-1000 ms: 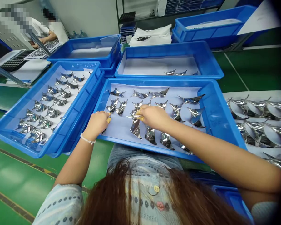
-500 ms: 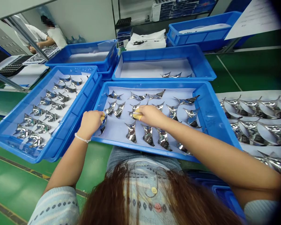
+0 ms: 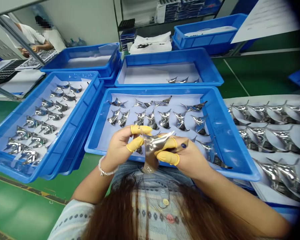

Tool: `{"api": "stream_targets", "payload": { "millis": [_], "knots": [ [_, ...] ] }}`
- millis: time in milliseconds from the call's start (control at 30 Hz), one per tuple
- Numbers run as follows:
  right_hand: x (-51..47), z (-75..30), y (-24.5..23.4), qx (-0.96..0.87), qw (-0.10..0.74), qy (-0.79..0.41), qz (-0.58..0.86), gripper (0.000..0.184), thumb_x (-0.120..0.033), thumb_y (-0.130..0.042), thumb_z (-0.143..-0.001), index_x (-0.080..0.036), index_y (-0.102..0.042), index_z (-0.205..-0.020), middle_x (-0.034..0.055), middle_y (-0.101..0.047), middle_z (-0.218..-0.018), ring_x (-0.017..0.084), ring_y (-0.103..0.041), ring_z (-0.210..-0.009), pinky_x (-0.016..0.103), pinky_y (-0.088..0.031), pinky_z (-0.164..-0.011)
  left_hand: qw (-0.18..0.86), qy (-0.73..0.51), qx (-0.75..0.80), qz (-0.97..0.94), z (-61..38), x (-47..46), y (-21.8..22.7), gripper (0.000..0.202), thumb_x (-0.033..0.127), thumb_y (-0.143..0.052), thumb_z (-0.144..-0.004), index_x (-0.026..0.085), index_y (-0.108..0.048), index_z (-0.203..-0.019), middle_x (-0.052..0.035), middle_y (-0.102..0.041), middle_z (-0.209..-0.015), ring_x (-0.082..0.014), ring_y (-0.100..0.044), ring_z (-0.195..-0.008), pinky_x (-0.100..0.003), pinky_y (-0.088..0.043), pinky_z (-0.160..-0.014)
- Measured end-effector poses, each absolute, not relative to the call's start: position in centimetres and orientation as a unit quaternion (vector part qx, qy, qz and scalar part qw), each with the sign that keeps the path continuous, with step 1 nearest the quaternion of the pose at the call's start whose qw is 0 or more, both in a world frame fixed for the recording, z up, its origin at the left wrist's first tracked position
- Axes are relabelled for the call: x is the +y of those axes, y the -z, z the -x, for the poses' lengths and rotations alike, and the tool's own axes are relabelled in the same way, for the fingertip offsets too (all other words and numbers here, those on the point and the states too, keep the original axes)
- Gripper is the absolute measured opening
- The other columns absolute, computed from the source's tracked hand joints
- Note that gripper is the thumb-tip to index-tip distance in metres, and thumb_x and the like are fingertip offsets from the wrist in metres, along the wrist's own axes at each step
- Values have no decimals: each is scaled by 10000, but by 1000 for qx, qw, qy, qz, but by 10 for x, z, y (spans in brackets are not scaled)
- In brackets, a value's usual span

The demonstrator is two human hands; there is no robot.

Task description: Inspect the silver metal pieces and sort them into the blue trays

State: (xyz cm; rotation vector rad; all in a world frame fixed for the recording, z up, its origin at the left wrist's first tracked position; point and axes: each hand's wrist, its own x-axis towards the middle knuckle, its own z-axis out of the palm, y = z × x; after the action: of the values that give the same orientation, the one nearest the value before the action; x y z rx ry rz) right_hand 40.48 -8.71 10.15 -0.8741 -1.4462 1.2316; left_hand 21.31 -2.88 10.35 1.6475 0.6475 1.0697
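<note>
In the head view, the mirror-polished curved metal piece (image 3: 151, 150) was lifted clear of the white liner and held up over the near edge of the blue plastic tray (image 3: 150, 89), tilted so that its tip pointed down towards the person's lap. Both hands were closed on it in a fingertip pinch, forearms angled inward and wrists turned towards each other. The left hand (image 3: 121, 147) held one side and the right hand (image 3: 187, 159) the other, with yellow finger cots (image 3: 168, 158) covering the fingers that gripped it. Similar metal pieces (image 3: 152, 120) lay in rows in the tray behind the hands. More filled the tray to the left (image 3: 65, 74), and others lay on a white sheet (image 3: 292, 135) to the right.
</note>
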Motion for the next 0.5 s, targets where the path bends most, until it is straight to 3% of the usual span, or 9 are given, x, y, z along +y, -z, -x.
{"api": "stream_targets", "payload": {
  "millis": [67,133,300,500],
  "knots": [
    [-91,-409,-103,-613,533,-447,375,370,-530,-719,-858,-192,-730,-707,27,-635,-670,163,-561,-652,308,-482,-617,499,-434,269,-700,-213,-34,-101,469,612,-638,-873,199,-779,-1045,-75,-739,-864,-199,-643,-768,-316,-499,-730],
    [-94,-413,-105,-626,543,-405,387,337,-495,-724,-866,-198,-740,-709,18,-609,-651,155,-542,-624,293,-464,-574,464,-406,240,-750,-210,-39,-100,515,656,-620,-859,186,-789,-987,-71,-711,-755,-204,-620,-716,-340,-478,-728],
    [-99,-415,-111,-620,553,-391,395,278,-409,-769,-844,-197,-704,-676,-7,-557,-678,119,-507,-573,264,-444,-524,303,-395,183,-848,-207,-48,-101,317,498,-635,-919,223,-761,-822,-26,-669,-621,-163,-562,-607,-325,-411,-676],
    [-103,-417,-113,-618,549,-416,378,258,-401,-739,-868,-199,-704,-710,10,-569,-717,128,-522,-585,278,-474,-532,223,-422,168,-863,-207,-50,-104,203,434,-654,-926,264,-764,-925,10,-659,-643,-149,-543,-638,-312,-385,-667]
  ]
}}
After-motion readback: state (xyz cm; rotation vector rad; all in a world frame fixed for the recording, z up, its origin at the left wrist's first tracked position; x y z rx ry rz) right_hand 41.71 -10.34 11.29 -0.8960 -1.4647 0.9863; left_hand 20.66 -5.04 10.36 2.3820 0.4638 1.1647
